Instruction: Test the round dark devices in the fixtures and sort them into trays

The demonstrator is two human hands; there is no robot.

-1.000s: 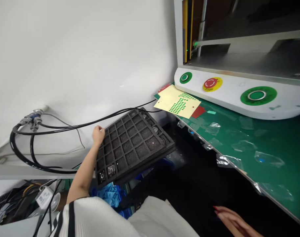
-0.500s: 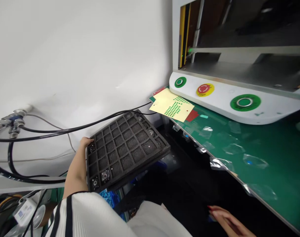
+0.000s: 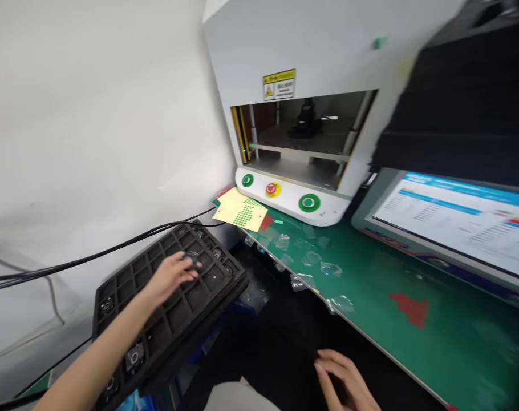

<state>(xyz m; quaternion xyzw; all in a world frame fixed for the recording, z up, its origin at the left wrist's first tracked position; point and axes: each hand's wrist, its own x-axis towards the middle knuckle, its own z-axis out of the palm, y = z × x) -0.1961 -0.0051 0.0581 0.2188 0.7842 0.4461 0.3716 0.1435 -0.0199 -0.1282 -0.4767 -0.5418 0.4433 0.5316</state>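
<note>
My left hand (image 3: pixel 174 278) reaches over a black foam tray (image 3: pixel 167 313) divided into square pockets. Its fingers are closed on a small dark part (image 3: pixel 193 261) with a shiny, clear-looking top; blur hides its details. Similar square black parts with round lens-like centres sit in some pockets, one at the near edge (image 3: pixel 134 357) and one at the left corner (image 3: pixel 107 305). Low in front of me, my right hand (image 3: pixel 345 379) hovers beside the green bench edge, thumb and fingers apart, with nothing visible in it.
A white machine (image 3: pixel 294 202) with green buttons and a red stop button stands on the green bench (image 3: pixel 370 279). Clear plastic scraps and a yellow sheet (image 3: pixel 238 210) with green dots lie there. A monitor (image 3: pixel 451 222) stands right. Black cables (image 3: pixel 114 251) cross behind the tray.
My left hand has left the tray's far left edge and moved over its pockets, now gripping a small dark part. The view has swung right, bringing in the monitor. My right hand remains low.
</note>
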